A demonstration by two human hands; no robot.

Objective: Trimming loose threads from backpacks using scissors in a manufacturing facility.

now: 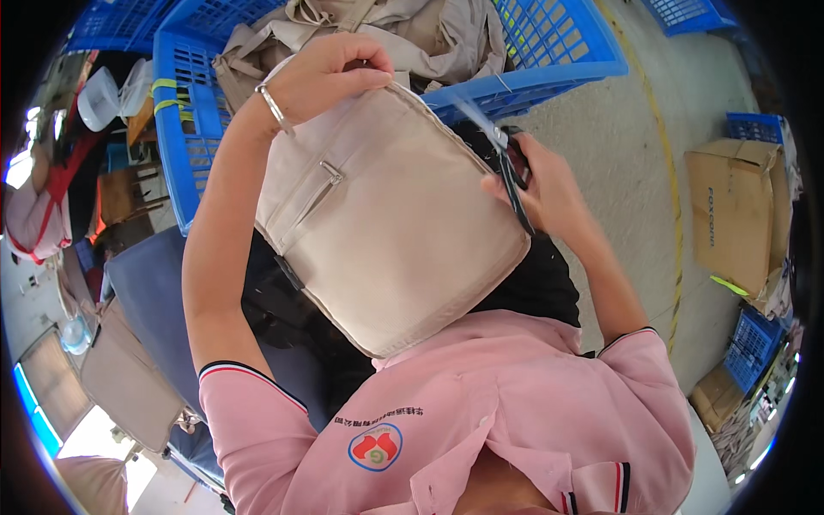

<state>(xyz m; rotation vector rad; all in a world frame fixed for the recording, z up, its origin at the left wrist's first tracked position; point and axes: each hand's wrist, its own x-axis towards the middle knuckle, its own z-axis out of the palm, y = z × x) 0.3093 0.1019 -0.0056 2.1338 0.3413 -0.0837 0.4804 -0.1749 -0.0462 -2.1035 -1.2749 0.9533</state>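
On my lap lies a beige fabric bag [412, 232] with a zipper and its metal pull, its seam edges running round the outside. My left hand [339, 73] pinches the bag's far edge, fingers closed on the fabric. A pair of scissors [500, 139] with dark handles is in my right hand [545, 184], beside the bag's right edge. The blades point away and to the left, blurred, towards the crate's near rim. My right thumb lies at or against the bag's side; whether it presses the fabric I cannot tell.
Ahead of me stands a blue plastic crate [549, 81] heaped with beige bags [429, 34]. A cardboard box [734, 215] and a blue crate [755, 348] are on the right, beyond a yellow floor line [674, 215]. At left is a dark blue padded surface [154, 292].
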